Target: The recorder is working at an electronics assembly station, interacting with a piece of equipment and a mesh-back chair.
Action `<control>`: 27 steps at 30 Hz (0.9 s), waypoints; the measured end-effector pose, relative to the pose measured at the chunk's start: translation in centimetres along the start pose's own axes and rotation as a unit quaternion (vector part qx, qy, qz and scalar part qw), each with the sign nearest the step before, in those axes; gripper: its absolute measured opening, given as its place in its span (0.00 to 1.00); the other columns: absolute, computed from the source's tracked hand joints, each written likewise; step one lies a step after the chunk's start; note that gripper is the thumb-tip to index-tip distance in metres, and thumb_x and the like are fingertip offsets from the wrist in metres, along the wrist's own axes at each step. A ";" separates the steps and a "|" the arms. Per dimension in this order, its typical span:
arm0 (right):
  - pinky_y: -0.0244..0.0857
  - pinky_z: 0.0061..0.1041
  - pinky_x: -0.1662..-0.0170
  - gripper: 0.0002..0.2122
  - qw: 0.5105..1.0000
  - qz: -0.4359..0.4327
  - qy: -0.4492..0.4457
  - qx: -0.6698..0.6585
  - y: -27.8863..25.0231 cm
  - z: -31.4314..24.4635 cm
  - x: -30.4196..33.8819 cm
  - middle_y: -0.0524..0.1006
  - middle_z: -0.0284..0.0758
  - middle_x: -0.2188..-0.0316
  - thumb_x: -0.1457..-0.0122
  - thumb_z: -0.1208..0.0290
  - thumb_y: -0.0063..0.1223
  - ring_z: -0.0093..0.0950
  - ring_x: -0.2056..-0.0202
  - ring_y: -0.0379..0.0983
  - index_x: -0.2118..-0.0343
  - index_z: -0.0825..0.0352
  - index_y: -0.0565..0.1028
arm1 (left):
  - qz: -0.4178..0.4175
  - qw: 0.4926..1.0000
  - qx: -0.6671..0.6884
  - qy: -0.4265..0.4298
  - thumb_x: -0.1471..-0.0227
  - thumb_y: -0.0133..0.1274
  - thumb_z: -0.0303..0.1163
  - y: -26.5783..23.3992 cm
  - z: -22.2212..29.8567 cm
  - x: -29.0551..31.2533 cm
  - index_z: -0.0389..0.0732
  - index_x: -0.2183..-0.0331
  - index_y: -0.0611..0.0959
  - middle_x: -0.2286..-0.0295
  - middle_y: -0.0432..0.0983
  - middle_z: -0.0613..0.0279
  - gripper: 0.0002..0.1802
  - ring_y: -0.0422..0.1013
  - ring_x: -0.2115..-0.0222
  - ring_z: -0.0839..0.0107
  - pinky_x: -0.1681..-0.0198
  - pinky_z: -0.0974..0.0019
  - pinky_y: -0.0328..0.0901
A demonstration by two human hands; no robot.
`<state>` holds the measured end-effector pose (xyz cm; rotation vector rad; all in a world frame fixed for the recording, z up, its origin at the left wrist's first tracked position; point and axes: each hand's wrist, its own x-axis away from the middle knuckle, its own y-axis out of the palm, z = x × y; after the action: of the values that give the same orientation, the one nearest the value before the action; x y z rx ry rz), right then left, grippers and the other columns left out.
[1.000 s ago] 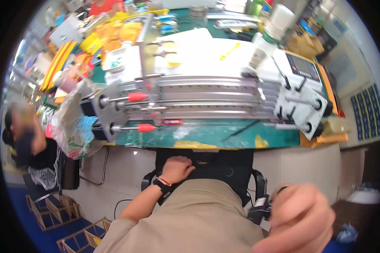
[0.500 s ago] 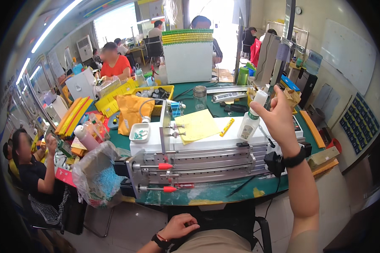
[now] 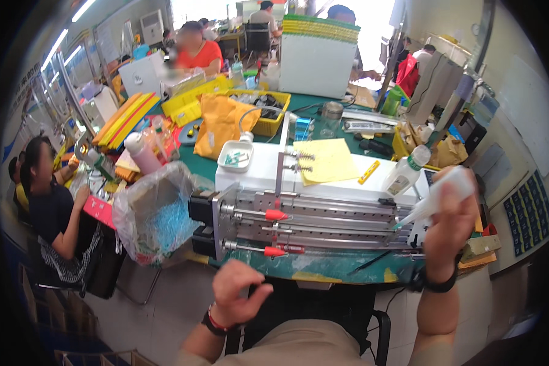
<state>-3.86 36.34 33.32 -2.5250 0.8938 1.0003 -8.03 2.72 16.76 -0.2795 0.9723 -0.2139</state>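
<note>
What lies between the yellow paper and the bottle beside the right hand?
In the head view, a slim yellow tool lies between the yellow paper and the bottle.

Left forearm (image 3: 202, 346): comes in from the lower edge, slanting up and to the right.
Left wrist (image 3: 224, 313): held low, close to the torso (image 3: 311, 344).
Left hand (image 3: 238, 293): loosely curled, fingers (image 3: 243, 272) bent, thumb (image 3: 259, 297) pointing up and right.
Right forearm (image 3: 438, 312): nearly vertical, reaching farther forward than the left.
Right wrist (image 3: 440, 269): roughly in line with the forearm.
Right hand (image 3: 448, 229): raised, closed in a grip, slightly blurred.
</note>
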 end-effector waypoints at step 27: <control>0.74 0.36 0.72 0.14 0.988 -0.143 -0.044 0.035 14.0 8.1 2.9 0.83 0.46 0.75 0.29 0.66 0.60 0.43 0.76 0.83 0.51 0.74 0.75 | 0.040 0.992 -0.103 -0.058 0.45 0.65 0.19 2.6 -4.2 -5.0 0.34 0.61 0.83 0.64 0.81 0.51 0.09 0.78 0.65 0.52 0.61 0.57 0.72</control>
<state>-15.42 28.03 25.03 -2.4398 0.5125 0.9616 -14.12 6.14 17.60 -0.4364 0.8887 -0.0236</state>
